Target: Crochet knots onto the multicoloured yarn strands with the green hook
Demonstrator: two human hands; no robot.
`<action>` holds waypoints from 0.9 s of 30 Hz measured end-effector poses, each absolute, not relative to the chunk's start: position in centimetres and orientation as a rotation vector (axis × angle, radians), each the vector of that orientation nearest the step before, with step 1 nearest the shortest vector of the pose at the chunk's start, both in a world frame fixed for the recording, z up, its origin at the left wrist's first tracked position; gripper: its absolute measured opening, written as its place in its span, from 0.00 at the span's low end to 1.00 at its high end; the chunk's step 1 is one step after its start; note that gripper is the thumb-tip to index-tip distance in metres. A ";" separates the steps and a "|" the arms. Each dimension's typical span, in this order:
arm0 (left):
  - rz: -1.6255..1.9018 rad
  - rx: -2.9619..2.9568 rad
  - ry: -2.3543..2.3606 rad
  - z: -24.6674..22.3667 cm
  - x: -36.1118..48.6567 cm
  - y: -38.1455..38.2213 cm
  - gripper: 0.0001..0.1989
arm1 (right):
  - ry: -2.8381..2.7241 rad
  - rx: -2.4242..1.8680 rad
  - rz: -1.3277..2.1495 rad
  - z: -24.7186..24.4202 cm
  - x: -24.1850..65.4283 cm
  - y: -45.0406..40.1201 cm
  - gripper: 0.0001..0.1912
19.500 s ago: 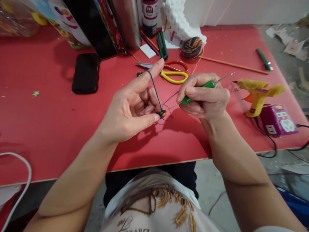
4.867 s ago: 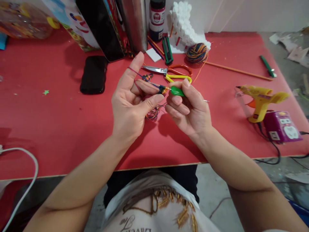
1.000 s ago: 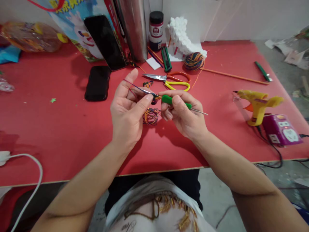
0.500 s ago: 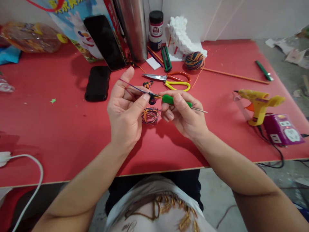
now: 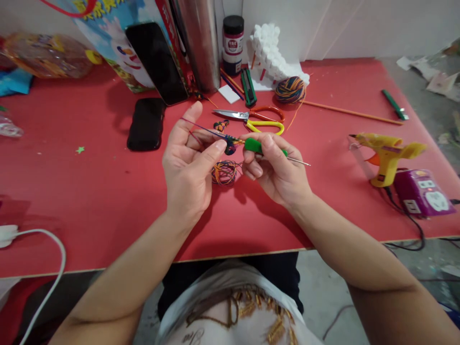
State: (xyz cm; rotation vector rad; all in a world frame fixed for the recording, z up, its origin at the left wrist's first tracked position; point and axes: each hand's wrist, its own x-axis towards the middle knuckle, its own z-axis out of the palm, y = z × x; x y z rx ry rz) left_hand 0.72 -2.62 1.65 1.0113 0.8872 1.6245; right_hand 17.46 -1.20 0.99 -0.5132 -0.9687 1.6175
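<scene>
Pinching, left hand (image 5: 189,165): thumb and finger clamped on small crochet piece (image 5: 230,143), yarn (image 5: 199,128) over forefinger.
Right hand (image 5: 275,165): grip closed around green crochet hook (image 5: 261,147).
Risk: loop could slip off if the strand slackens.

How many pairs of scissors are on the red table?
2: the orange-handled scissors and the yellow-handled scissors lie overlapping just beyond the right hand. More could be hidden behind the clutter at the back.

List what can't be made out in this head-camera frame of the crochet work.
- Hook tip of the green crochet hook: hidden behind the small crocheted piece and the left hand thumb.
- Stitch detail: too small.
- Right hand palm: turned away.
- Steel flask top: cut off by the upper edge.
- Jar label: too small to read.
</scene>
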 end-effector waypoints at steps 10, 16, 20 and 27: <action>1.696 1.069 0.948 1.3 0.9 -2.3 0.28 | -1.218 -0.559 1.419 -0.2 17.9 -1.5 0.13; 1.646 1.082 0.893 1.0 0.6 -2.1 0.27 | -1.497 -0.570 1.033 0.2 18.4 -1.9 0.12; 1.635 1.080 0.864 1.0 0.6 -2.0 0.29 | -1.779 -0.557 0.678 0.6 19.2 -2.0 0.18; 1.630 1.074 0.858 1.3 0.7 -2.3 0.30 | -1.946 -0.422 0.265 0.4 19.5 -1.9 0.29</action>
